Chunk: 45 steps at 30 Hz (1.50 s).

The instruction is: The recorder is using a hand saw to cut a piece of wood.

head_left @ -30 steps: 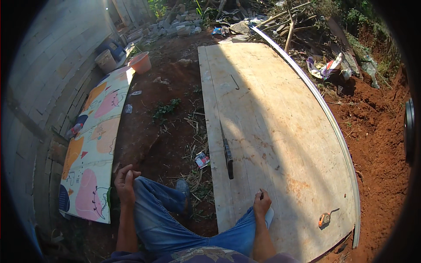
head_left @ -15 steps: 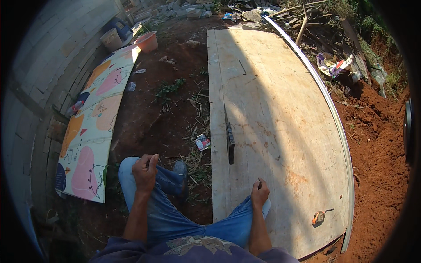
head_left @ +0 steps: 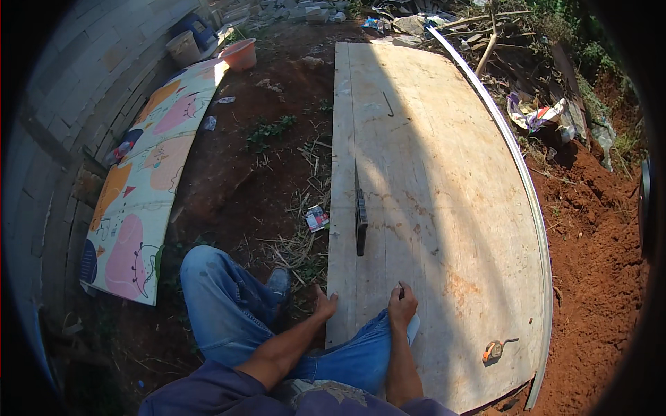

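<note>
My left hand (head_left: pixel 324 306) hovers by the near left edge of a pale plywood sheet (head_left: pixel 444 208), its thumb apart from the fingers and nothing seen in it. Over my right knee, my right hand (head_left: pixel 403 306) is closed around a short dark stick-like piece (head_left: pixel 401 292), whose kind I cannot make out. Ahead of it on the plywood, a narrow dark tool (head_left: pixel 361 223) looks like a handsaw seen edge-on. An orange and black tape measure (head_left: pixel 492 351) lies to the right with its tip a little out. Farther up rests a thin hooked rod (head_left: pixel 388 104).
A long metal strip (head_left: pixel 513 149) runs along the plywood's right edge. Leftward, a patterned panel (head_left: pixel 161 161) leans by a block wall (head_left: pixel 69 83), near an orange tub (head_left: pixel 239 55). Red soil (head_left: pixel 590 277) borders the right side; wood scraps (head_left: pixel 492 41) lie behind.
My left hand has swung right and down from above my left knee to the plywood's edge, its pinch loosened. My right hand stays closed near my right knee. The view has shifted slightly.
</note>
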Motion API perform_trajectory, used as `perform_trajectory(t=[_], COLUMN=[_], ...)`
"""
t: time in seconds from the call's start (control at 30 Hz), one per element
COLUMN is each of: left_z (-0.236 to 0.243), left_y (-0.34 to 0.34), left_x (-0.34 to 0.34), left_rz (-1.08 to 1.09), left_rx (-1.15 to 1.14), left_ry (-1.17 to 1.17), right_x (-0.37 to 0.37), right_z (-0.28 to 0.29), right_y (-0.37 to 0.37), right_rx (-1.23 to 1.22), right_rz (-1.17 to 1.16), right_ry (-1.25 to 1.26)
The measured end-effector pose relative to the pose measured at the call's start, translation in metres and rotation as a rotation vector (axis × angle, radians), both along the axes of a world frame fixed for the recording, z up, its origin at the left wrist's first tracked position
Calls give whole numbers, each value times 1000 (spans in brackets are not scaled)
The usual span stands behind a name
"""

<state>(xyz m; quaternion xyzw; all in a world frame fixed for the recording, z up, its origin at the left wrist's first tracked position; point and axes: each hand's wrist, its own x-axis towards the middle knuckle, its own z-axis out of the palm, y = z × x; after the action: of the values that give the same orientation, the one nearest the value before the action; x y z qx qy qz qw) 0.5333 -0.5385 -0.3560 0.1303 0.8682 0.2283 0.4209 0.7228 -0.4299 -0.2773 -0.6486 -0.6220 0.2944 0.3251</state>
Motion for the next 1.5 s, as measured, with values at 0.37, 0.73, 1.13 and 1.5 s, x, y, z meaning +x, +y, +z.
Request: perform_trajectory(t=[0.37, 0.73, 1.13, 1.5], left_z=[-26, -63, -59, -58], left_y=[87, 88, 91, 101], left_x=[-45, -53, -60, -48], left_rz=[161, 4, 18, -30], left_rx=[361, 473, 433, 387], left_ry=[4, 147, 168, 202], right_x=[16, 111, -125, -194], right_z=[5, 33, -4, -10], right_y=[5, -128, 95, 128], right_rx=[-69, -393, -181, 31], right_rz=[-41, -409, 364, 221], right_ry=[51, -113, -39, 432])
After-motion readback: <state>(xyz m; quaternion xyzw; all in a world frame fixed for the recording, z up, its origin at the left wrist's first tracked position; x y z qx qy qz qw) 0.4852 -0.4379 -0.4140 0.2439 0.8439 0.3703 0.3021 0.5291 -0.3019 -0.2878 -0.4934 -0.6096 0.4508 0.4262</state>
